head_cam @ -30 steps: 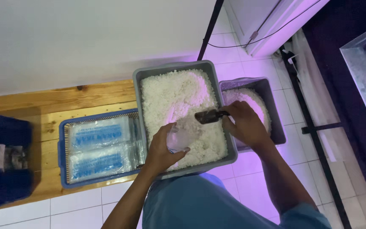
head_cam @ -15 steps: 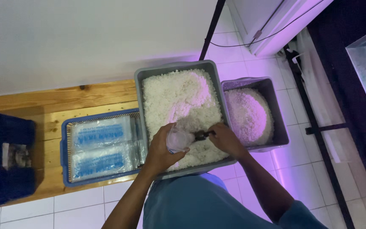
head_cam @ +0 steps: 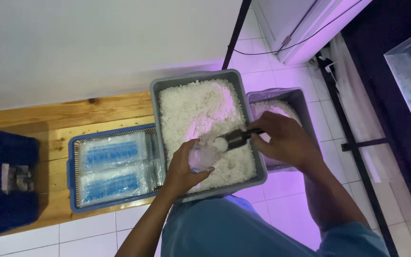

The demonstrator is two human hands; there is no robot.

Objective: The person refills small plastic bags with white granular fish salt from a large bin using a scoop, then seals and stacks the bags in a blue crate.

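At the bottom centre of the frame the left hand [head_cam: 182,167] is wrapped around a small clear bag [head_cam: 202,157], holding it at the near end of the grey tub [head_cam: 197,78]. Just to the right, the right hand [head_cam: 285,140] is clenched on the handle of a dark scoop [head_cam: 234,139], whose mouth carries a white lump right at the bag's opening. The tub is full of white granular ice [head_cam: 197,107]. Right of it, touching, sits a second grey tub [head_cam: 300,97], partly hidden by the right hand, with more white ice inside. To the left, a blue tray [head_cam: 72,157] of flat packed bags [head_cam: 112,150] rests on a wooden pallet [head_cam: 63,114]. At the far left edge stands a dark blue crate [head_cam: 5,190]. White floor tiles [head_cam: 267,71] lie beyond.
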